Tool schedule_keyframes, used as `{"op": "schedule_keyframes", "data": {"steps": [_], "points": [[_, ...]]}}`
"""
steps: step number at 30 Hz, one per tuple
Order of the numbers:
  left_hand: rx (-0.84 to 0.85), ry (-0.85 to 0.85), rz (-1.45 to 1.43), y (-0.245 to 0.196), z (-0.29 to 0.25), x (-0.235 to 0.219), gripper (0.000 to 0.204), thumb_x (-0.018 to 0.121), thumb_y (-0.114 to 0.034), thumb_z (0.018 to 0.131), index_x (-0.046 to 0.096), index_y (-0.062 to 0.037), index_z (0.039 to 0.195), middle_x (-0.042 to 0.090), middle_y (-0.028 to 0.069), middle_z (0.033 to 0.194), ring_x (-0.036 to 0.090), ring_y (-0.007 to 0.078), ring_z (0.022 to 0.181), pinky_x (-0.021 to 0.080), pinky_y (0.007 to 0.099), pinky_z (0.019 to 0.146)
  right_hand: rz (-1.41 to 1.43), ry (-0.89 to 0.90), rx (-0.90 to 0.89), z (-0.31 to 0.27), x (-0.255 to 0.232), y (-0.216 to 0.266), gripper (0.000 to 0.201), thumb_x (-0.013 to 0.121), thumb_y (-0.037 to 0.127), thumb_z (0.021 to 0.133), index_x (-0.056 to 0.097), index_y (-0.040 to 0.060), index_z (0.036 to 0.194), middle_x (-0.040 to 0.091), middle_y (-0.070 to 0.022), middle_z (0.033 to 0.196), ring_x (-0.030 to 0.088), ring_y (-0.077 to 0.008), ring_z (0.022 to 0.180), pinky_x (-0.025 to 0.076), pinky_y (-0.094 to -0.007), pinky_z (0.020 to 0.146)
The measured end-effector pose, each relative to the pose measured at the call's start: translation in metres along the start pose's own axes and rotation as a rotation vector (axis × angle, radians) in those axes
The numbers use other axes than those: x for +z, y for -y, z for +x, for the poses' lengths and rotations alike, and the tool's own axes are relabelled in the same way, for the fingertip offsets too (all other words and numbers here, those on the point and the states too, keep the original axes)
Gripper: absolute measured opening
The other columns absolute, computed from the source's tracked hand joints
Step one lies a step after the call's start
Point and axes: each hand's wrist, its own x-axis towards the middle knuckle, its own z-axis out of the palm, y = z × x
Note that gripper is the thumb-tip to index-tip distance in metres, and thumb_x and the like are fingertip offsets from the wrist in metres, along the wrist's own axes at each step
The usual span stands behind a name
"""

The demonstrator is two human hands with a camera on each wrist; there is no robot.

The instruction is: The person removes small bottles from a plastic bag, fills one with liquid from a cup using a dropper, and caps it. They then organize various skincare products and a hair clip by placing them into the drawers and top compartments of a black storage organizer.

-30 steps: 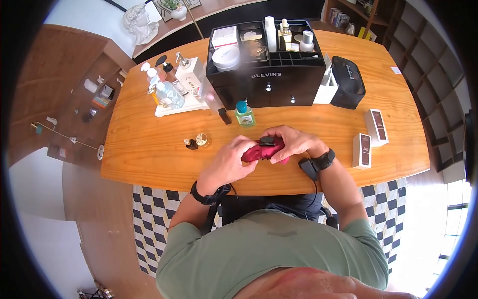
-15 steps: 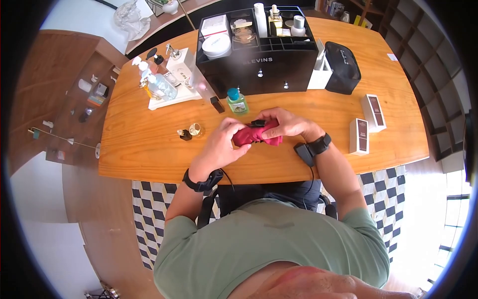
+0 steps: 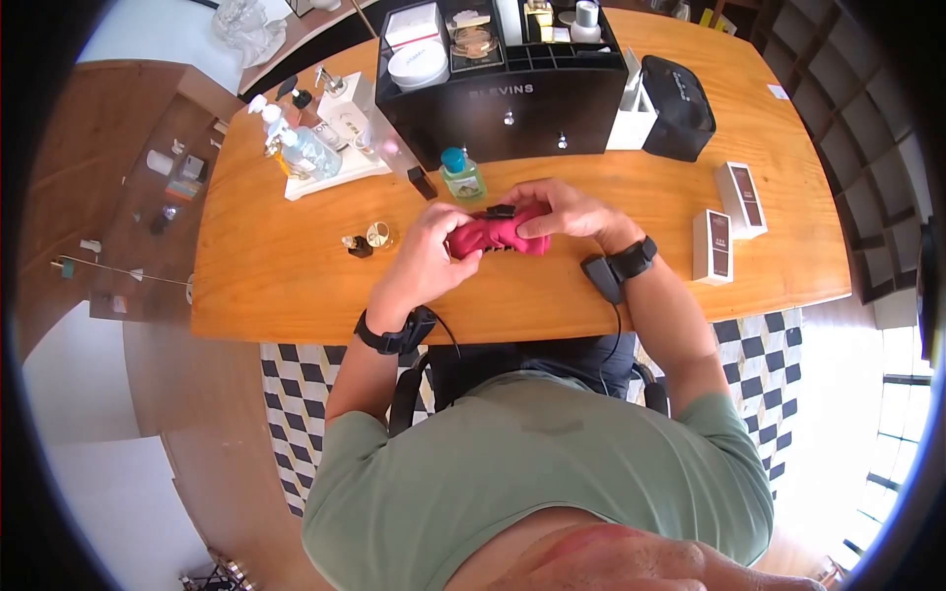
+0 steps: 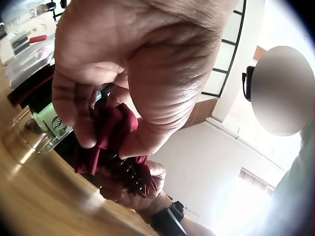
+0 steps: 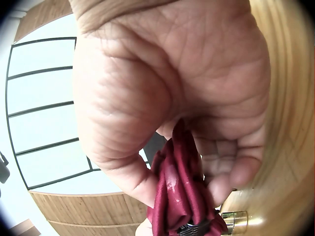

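Note:
A dark red satin bow hair claw clip [image 3: 500,234] is held between both hands above the table, near its front. My left hand [image 3: 422,258] pinches its left end between thumb and fingers. At its right end, my right hand [image 3: 570,215] grips the fabric, the thumb lying across the folds. Black claw teeth [image 4: 129,174] show along the underside in the left wrist view. From the right wrist, the gathered satin [image 5: 177,191] sticks out between thumb and fingers. A green bottle with a teal cap [image 3: 462,177] stands just beyond the hands.
Behind stands a black cosmetics organizer [image 3: 493,118] with jars and bottles on top. Pump bottles [image 3: 310,148] sit on a white tray at left. Two small bottles [image 3: 378,234] are left of the hands; two white-and-brown boxes [image 3: 713,246] and a black case [image 3: 678,113] lie right.
The head view has tilted, so the table appears higher in the frame. My right thumb has shifted onto the front of the bow; both hands still hold the clip.

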Motion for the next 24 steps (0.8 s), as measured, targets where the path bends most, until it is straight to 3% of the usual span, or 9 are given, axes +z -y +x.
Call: {"op": "schedule_keyframes", "data": {"steps": [3,5,9,13,17,24], "points": [[0.023,0.0,0.022,-0.005,0.001,-0.003,0.038,0.085,-0.006,0.074,0.066,0.0002,0.107,0.064,0.0137,0.114,0.066,0.0273,0.102,0.057,0.0354,0.082,-0.015,0.013,-0.035,0.0,0.002,0.008,0.042,0.077,0.016,0.085,0.068,-0.0028,0.123,0.074,-0.0071,0.095,0.069,-0.0149,0.084,0.056,-0.0284,0.073],[0.017,-0.06,0.053,-0.012,0.001,-0.005,0.044,0.087,-0.009,0.073,0.066,-0.0018,0.111,0.061,0.0141,0.119,0.065,0.0277,0.108,0.057,0.0357,0.085,0.07,0.083,0.153,0.001,-0.003,0.009,0.05,0.079,0.008,0.087,0.061,-0.0027,0.133,0.07,-0.0084,0.117,0.067,-0.0166,0.107,0.053,-0.0308,0.095],[0.018,-0.035,0.156,-0.026,0.004,-0.008,0.052,0.091,-0.016,0.07,0.067,-0.0038,0.115,0.059,0.0144,0.122,0.063,0.0336,0.11,0.056,0.0419,0.091,0.156,0.112,0.137,-0.002,0.0,0.015,0.052,0.08,0.008,0.086,0.06,-0.0022,0.133,0.071,-0.0094,0.114,0.067,-0.0157,0.105,0.054,-0.0298,0.093],[0.2,-0.036,0.402,-0.042,0.01,-0.01,0.054,0.092,-0.021,0.067,0.07,-0.0042,0.113,0.058,0.0137,0.123,0.062,0.0338,0.108,0.05,0.0452,0.1,0.109,0.104,0.119,-0.003,0.005,0.018,0.053,0.081,0.009,0.086,0.06,-0.0014,0.133,0.071,-0.009,0.111,0.068,-0.0154,0.103,0.054,-0.0295,0.092],[0.127,0.115,0.305,-0.032,0.01,-0.004,0.047,0.089,-0.022,0.072,0.071,-0.0046,0.112,0.065,0.0109,0.112,0.063,0.0339,0.104,0.051,0.0448,0.094,0.041,0.098,0.109,-0.003,0.006,0.018,0.051,0.082,0.01,0.084,0.063,-0.0006,0.13,0.071,-0.0078,0.112,0.067,-0.0148,0.101,0.054,-0.0297,0.092],[0.106,0.108,0.256,-0.027,0.006,-0.002,0.04,0.085,-0.021,0.078,0.071,-0.0035,0.111,0.067,0.012,0.104,0.066,0.0344,0.097,0.053,0.0443,0.087,0.037,0.096,0.11,-0.003,0.004,0.013,0.049,0.082,0.01,0.085,0.064,-0.0011,0.129,0.072,-0.0074,0.111,0.067,-0.015,0.102,0.054,-0.0294,0.091]]}}
